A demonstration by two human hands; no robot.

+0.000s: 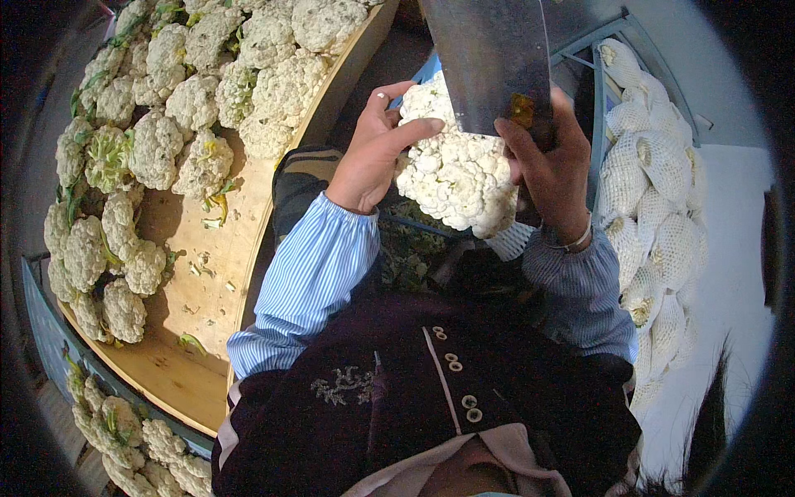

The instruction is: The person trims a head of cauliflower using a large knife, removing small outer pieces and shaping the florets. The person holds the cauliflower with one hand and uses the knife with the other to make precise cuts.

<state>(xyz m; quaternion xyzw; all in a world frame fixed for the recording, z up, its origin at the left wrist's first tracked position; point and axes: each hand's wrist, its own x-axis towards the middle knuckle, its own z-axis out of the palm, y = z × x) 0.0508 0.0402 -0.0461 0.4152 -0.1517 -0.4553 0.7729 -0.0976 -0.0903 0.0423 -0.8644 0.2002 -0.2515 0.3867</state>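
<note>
A white cauliflower head (456, 177) is held up in front of my chest. My left hand (382, 143) grips its left side, with the thumb pressed on the top of the curds. A small white crumb sticks to one of its fingers. My right hand (553, 155) holds a broad-bladed knife (490, 56), apparently a cleaver, and also steadies the cauliflower's right side. The blade points away from me, and its lower edge covers part of the head. Whether it cuts in, I cannot tell. Just below the cauliflower shows a piece of white foam netting (510, 241).
A wooden bin (205, 279) on my left holds many cauliflowers (192, 99) and leaf scraps. More cauliflowers (124, 435) lie at the lower left. To my right, foam-netted cauliflowers (652, 205) are piled by a blue-grey metal frame (599, 124). Leafy trimmings (407, 248) lie below my hands.
</note>
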